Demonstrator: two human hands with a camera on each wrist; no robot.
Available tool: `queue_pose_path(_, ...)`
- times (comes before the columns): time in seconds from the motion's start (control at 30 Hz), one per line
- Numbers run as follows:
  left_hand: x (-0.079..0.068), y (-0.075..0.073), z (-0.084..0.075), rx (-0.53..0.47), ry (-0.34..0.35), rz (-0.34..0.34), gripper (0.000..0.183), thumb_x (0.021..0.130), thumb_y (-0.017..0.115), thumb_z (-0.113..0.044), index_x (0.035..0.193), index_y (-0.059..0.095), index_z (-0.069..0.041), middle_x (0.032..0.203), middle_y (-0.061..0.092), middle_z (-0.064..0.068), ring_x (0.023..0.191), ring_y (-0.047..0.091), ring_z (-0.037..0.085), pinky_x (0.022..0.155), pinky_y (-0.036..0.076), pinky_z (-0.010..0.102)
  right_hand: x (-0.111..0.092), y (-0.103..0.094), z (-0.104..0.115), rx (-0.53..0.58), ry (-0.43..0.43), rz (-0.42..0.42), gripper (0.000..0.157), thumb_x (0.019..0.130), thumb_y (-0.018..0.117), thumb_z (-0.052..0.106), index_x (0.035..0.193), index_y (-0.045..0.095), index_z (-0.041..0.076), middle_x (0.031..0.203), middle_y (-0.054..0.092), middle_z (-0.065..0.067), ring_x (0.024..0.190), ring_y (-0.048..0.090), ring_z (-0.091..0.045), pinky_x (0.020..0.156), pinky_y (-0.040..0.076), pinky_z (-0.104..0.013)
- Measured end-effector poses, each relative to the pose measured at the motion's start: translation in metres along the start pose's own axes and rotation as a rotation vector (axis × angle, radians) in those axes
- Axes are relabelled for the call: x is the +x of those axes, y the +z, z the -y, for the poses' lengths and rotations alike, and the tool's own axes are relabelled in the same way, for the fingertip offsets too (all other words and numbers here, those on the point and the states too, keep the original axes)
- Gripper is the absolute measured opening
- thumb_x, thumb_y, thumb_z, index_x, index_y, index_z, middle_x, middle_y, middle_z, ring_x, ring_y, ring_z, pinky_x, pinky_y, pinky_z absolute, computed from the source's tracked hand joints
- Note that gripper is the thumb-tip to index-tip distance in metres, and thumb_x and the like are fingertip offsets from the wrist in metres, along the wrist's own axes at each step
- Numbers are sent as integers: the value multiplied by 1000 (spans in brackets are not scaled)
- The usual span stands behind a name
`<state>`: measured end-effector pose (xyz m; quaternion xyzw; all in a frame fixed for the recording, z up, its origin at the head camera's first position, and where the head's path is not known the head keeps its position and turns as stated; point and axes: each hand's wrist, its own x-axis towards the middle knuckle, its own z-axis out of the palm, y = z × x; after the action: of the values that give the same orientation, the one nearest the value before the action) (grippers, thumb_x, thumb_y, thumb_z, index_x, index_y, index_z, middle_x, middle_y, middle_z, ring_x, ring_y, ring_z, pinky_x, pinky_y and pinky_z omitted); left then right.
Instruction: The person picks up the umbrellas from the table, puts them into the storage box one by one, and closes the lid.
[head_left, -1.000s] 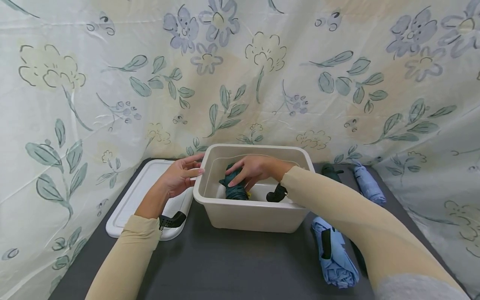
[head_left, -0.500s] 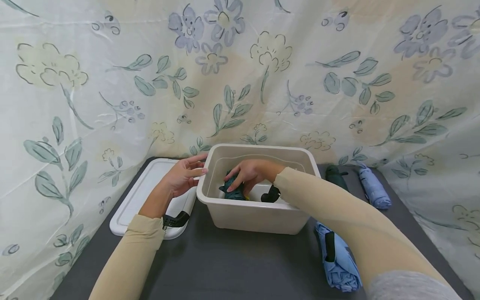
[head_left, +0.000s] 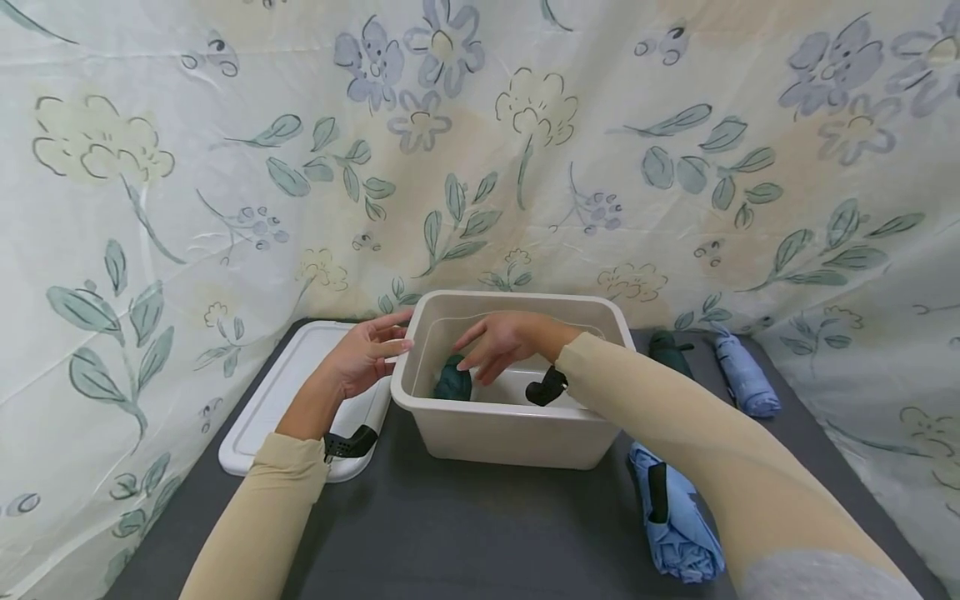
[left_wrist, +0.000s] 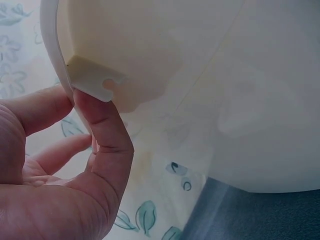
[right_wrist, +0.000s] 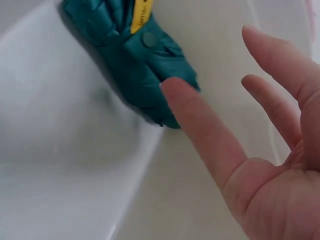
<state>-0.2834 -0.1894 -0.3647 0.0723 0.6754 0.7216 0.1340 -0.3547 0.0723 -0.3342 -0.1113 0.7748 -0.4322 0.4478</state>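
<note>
A cream plastic bin (head_left: 517,435) stands on the dark table. My left hand (head_left: 365,360) grips its left rim; in the left wrist view the thumb and fingers pinch the rim (left_wrist: 51,47) beside a small notched tab (left_wrist: 92,82). Inside, at the left end, lies a teal folded umbrella (head_left: 452,382). The right wrist view shows its snap button and yellow tag (right_wrist: 141,14). My right hand (head_left: 513,340) hovers inside the bin just right of the umbrella, fingers spread and holding nothing. One fingertip overlaps the umbrella in view; contact is unclear.
A white lid (head_left: 281,392) lies left of the bin. To the right are a light blue folded umbrella (head_left: 678,529) with a black strap, a dark green one (head_left: 670,352) partly behind my sleeve, and another blue one (head_left: 746,375). A floral curtain (head_left: 480,167) hangs behind.
My right hand has let go of the teal umbrella and lifted slightly away to the right. The umbrella now lies at the bin's left end. My left hand has kept its grip on the rim.
</note>
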Motion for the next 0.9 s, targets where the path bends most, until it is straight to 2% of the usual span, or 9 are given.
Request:
queue_pose_path(0.13, -1, -1, 1, 6, 5, 3, 65, 100, 64, -5, 159, 38, -12, 125, 56, 8, 104, 67, 15, 84, 61, 28, -14, -6, 0, -23, -50, -11, 52, 93, 75, 10, 143, 60, 11, 143, 61, -12, 115, 69, -33, 98, 58, -49)
queue_pose_path(0.4, -2, -1, 1, 11, 19, 3, 64, 100, 64, -6, 159, 39, -12, 120, 58, 6, 102, 68, 14, 83, 61, 28, -49, -21, -1, -50, -179, -23, 54, 94, 75, 14, 146, 58, 15, 149, 57, -11, 125, 64, -36, 97, 58, -50)
queue_pose_path(0.57, -2, -2, 0, 10, 22, 4, 63, 100, 64, -5, 158, 40, -11, 120, 58, 6, 103, 68, 14, 83, 61, 28, -70, -32, -8, -32, -247, -44, 54, 98, 69, 11, 150, 53, 13, 151, 53, -14, 124, 64, -33, 100, 56, -52)
queue_pose_path(0.73, -3, -1, 0, 13, 17, 7, 63, 100, 64, -6, 158, 40, -11, 125, 57, 10, 105, 68, 15, 84, 61, 29, -91, -40, -21, 18, -286, -118, 54, 99, 68, 15, 151, 52, 13, 150, 53, -17, 122, 65, -33, 101, 55, -53)
queue_pose_path(0.9, -4, -2, -2, 19, 10, 8, 64, 100, 64, -6, 159, 39, -11, 125, 57, 9, 106, 67, 15, 85, 61, 29, -111, -46, -34, 57, -309, -198, 55, 99, 69, 21, 151, 51, 14, 149, 56, -16, 129, 61, -38, 100, 56, -52)
